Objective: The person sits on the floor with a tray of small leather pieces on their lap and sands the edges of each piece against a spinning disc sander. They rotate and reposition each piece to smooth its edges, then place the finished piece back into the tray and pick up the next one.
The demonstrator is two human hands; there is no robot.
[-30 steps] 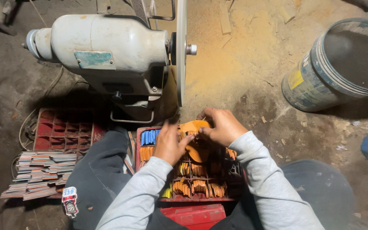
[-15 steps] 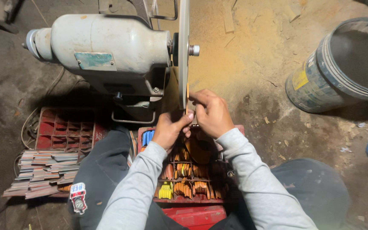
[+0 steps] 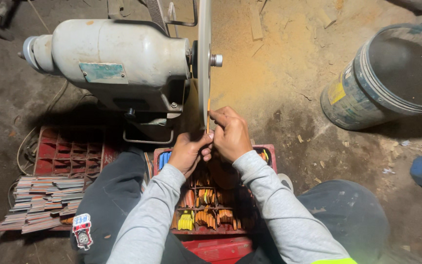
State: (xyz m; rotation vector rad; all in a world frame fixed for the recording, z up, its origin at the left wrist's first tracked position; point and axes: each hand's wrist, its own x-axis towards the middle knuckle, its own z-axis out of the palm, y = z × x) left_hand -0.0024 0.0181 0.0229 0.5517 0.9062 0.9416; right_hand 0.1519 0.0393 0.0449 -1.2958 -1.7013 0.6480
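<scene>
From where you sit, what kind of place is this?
Probably a small, rough workshop: a motor-driven grinding wheel sits on a dusty dirt floor, with a red compartment tray of small orange pieces and a worn bucket.

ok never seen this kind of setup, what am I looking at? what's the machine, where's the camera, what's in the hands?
There is one view, from a camera worn on the person's head, looking down at their own arms in grey sleeves. The grey metal motor on the dirt floor drives a thin upright grinding disc, seen edge-on. Both hands meet at the disc's lower edge: the left hand and the right hand together pinch a thin orange strip held against or right at the disc; contact is hard to tell. Below the hands sits a red compartmented plastic tray of small orange, yellow and blue pieces. To the left are an empty red tray and a stack of flat reddish-grey strips. A worn bucket stands at upper right.
</scene>
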